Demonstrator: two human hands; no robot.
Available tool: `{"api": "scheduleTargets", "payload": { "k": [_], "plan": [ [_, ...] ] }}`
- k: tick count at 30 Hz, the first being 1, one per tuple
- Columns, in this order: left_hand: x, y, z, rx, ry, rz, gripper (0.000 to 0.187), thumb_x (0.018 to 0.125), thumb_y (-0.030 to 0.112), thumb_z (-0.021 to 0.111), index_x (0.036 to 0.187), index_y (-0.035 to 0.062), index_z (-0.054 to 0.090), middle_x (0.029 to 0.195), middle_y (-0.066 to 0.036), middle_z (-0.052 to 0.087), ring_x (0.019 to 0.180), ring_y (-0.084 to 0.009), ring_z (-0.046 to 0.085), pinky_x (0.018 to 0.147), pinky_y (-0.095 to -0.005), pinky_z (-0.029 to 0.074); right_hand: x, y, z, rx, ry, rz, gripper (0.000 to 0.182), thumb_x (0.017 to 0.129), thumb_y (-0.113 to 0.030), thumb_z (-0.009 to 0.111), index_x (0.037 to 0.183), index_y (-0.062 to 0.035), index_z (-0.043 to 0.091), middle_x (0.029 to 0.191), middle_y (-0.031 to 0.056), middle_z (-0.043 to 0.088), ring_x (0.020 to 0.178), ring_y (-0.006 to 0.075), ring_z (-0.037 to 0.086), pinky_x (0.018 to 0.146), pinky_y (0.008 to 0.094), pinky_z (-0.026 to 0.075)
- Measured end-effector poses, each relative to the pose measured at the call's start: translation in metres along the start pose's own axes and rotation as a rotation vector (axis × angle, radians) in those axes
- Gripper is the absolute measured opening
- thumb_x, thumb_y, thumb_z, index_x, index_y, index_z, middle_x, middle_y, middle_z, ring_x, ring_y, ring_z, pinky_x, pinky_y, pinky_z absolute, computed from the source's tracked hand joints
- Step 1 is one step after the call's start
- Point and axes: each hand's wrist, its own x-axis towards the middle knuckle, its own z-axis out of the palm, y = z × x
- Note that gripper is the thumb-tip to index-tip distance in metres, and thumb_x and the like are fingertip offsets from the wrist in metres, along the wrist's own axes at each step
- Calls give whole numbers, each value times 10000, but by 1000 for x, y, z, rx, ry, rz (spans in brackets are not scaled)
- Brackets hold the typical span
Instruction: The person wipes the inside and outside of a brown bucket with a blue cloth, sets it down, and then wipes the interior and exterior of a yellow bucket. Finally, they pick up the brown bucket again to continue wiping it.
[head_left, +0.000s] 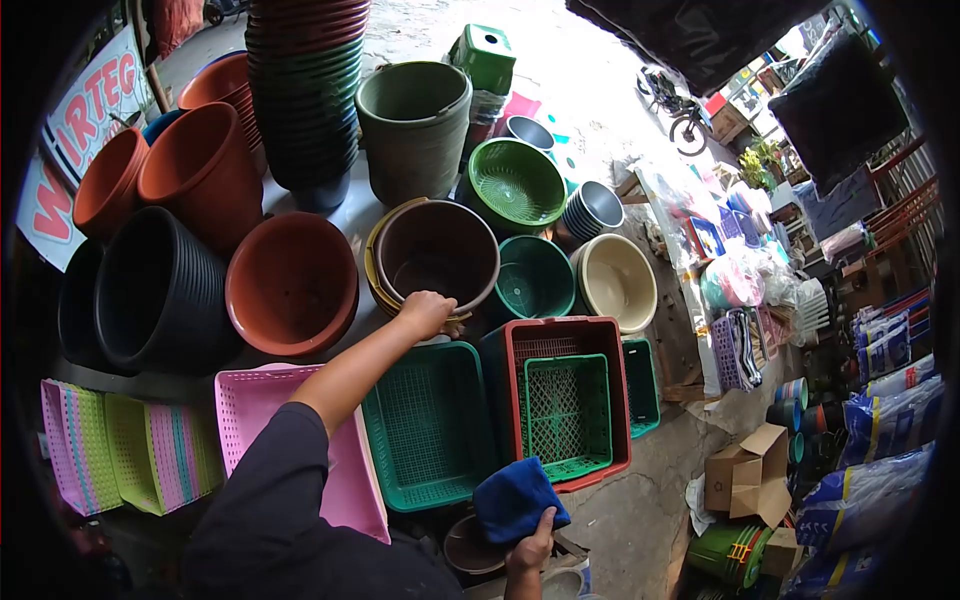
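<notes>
My left hand (428,313) reaches out to the front rim of a round brown bucket (440,250), its fingers curled over that rim. Around the bucket's left side shows the edge of a yellow one (376,262). Low in the view, my right hand (533,547) grips a folded blue cloth (520,498), thumb on its lower edge. The cloth is just below a red-brown basket (512,400) and to the right of a green basket (428,425). A small brown container (472,548) is partly hidden behind the cloth and my right hand.
Orange pots (290,280), black pots (150,290) and a tall pot stack (305,90) stand left and behind. Pink baskets (350,480) lie under my left arm. A green basin (517,185) and a cream basin (618,283) are further right. A cardboard box (745,475) sits on the ground.
</notes>
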Motion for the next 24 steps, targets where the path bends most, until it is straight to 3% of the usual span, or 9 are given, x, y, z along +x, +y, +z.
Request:
{"api": "scheduleTargets", "payload": {
  "k": [7,14,21,23,24],
  "plan": [
    [4,0,-11,23,-154,-42,474,721,554,718,916,125,676,921,-119,691,929,-315,656,818,-428,521,-3,-2,8,55,10,-22,557,986,-397,457,1235,98,509,1190,159,604,1042,246,612,943,337,469],
    [7,-2,-8,46,-174,-32,520,731,601,681,972,139,687,946,-128,690,950,-327,645,838,-439,507,-7,2,-9,6,42,17,538,994,-386,446,1241,87,515,1195,157,607,1032,236,617,938,334,473],
    [-5,4,-12,30,-214,-29,520,746,465,730,1145,146,628,1036,-140,677,1005,-345,626,876,-441,491,-24,-12,-36,247,-86,92,516,1001,-383,420,1276,45,504,1242,157,591,1100,275,600,992,388,453],
    [-11,6,-2,-321,173,90,610,762,452,719,1245,113,567,1117,-167,640,1061,-333,605,896,-423,480,-23,-6,-63,382,-149,148,495,996,-370,442,1270,34,516,1240,140,599,1086,277,608,991,383,455],
    [-15,14,-5,-260,283,110,637,768,409,720,1289,96,528,1157,-182,616,1078,-338,593,918,-415,467,-23,1,-79,453,-135,195,484,995,-366,439,1276,21,515,1250,140,595,1098,285,602,996,399,451]
  ]
}}
